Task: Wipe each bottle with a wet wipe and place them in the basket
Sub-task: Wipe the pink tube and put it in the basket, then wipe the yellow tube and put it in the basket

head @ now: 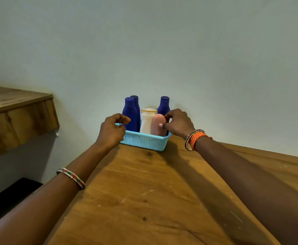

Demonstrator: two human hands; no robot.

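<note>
A light blue perforated basket (144,141) stands at the far end of the wooden table (144,191), against the wall. Upright in it are three dark blue bottles (131,114) (135,99) (164,105), a white bottle (146,121) and a pink bottle (158,125). My left hand (112,130) hovers at the basket's left end with loosely curled fingers and nothing in it. My right hand (177,123) is at the basket's right end; its thumb and forefinger pinch the pink bottle. No wet wipe is in view.
A pale wall rises right behind the basket. A second wooden surface (15,110) juts out at the left, higher than the table, and a dark object (10,197) lies on the floor below it. Both my forearms stretch over the table.
</note>
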